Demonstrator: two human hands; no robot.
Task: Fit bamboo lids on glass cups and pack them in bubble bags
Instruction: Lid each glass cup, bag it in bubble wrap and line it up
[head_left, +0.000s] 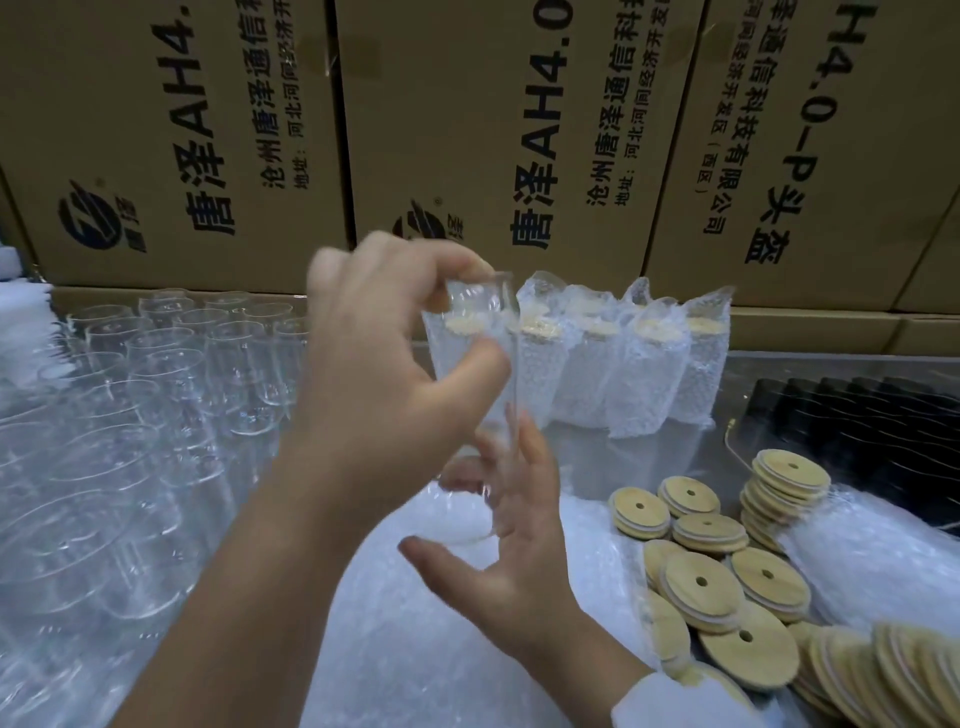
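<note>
My left hand (395, 358) holds a clear glass cup (500, 410) up in the air, fingers and thumb curled round its upper end. The cup hangs nearly upright and is blurred. My right hand (511, 545) is just below it, fingers spread and fairly straight, touching the cup's lower end. Loose bamboo lids (701, 535), each with a centre hole, lie piled at the right. A row of lidded cups in bubble bags (639, 364) stands behind the hands. Flat bubble bags (410, 654) lie under my forearms.
Many empty glass cups (156, 395) crowd the left side. Printed cardboard boxes (467, 130) form a wall at the back. A dark ribbed tray (857, 415) sits at the far right, with more bubble wrap (872, 551) in front of it.
</note>
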